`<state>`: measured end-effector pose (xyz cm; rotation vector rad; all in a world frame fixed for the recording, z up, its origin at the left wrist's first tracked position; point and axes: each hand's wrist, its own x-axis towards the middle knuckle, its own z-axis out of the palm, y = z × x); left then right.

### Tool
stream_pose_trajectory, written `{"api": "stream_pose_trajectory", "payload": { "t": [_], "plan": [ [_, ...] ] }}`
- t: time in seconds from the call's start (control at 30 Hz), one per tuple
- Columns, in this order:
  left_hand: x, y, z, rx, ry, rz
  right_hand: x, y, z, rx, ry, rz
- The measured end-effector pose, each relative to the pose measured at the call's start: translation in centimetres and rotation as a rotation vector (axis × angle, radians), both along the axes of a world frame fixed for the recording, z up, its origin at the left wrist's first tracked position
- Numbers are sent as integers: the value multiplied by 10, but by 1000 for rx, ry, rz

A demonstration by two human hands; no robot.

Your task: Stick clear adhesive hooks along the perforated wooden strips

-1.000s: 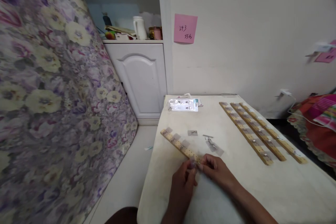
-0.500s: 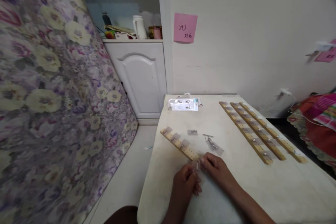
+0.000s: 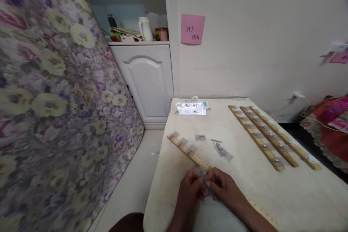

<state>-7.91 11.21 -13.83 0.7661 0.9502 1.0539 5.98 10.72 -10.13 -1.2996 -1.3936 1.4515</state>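
My left hand (image 3: 191, 186) is closed, pinching a clear adhesive hook (image 3: 201, 171) on a square of see-through plastic. The fingers of my right hand (image 3: 221, 183) are closed on the same piece from the other side; its exact grip is partly hidden. Just beyond and under my right hand lies a perforated wooden strip (image 3: 198, 160), running diagonally and showing again past my right forearm. Several clear hook squares sit along its far part. Beyond my hands, a single clear hook (image 3: 200, 137) and a small overlapping group of clear hooks (image 3: 222, 151) lie on the table.
Three wooden strips (image 3: 257, 137) bearing hooks lie side by side at the table's right. A clear blister pack (image 3: 190, 108) rests at the far edge of the white table (image 3: 176, 210). Floral curtain (image 3: 81, 116) hangs at the left; a wall stands behind.
My right hand has come in from the strip to the clear hook, meeting my left hand. More of the strip shows past my right forearm. The view has shifted slightly.
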Motion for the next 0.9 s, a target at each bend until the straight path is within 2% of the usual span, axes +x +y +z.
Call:
{"api": "stream_pose_trajectory", "payload": {
  "t": [0.1,0.23,0.47,0.77,0.9],
  "plan": [
    [2,-2,-2,-17,-6,11,-1,2,-3,-30,20,-10],
    [5,-5,3,6,30,11,0,4,-5,-93,101,-44],
    [4,-7,13,-2,164,10,3,9,-5,-78,93,-51],
    [3,-4,1,30,76,32,9,12,-7,-88,76,-16],
    [3,-3,3,43,83,22,9,13,-7,-132,99,-19]
  ]
}}
